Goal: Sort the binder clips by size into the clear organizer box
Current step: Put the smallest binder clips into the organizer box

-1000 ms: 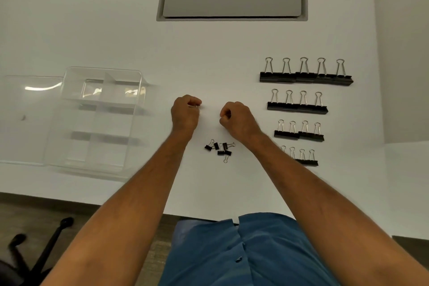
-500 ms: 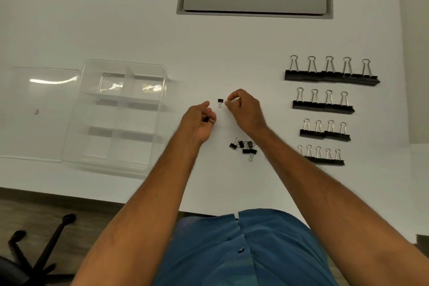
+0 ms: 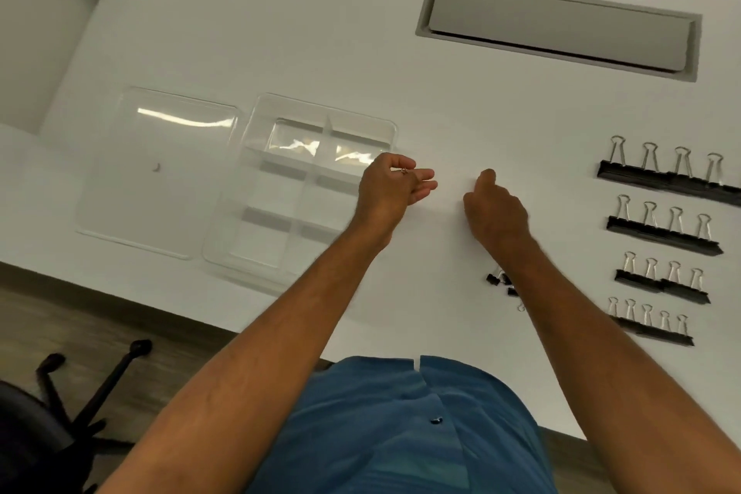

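Note:
The clear organizer box (image 3: 256, 110) with several compartments sits left of centre on the white table. My left hand (image 3: 391, 192) hovers at the box's right edge and pinches a tiny binder clip (image 3: 403, 171), of which only the wire loop shows. My right hand (image 3: 497, 213) hovers to the right with its back to the camera, thumb forward and fingers hidden. A small pile of tiny clips (image 3: 497, 279) lies partly under my right forearm. On the right, black clips stand in rows by size: largest (image 3: 661, 178), large (image 3: 661, 231), medium (image 3: 661, 281), small (image 3: 649, 327).
The box's clear lid (image 3: 160, 172) lies flat to its left. A grey cable hatch (image 3: 557, 30) is set into the far side of the table. The table's near edge runs close to my body, and an office chair base (image 3: 72, 393) stands on the floor at lower left.
The tiny clip has passed from my right hand to my left, which moved left to the box's edge. My right hand drew back. The camera turned, so everything shifted right.

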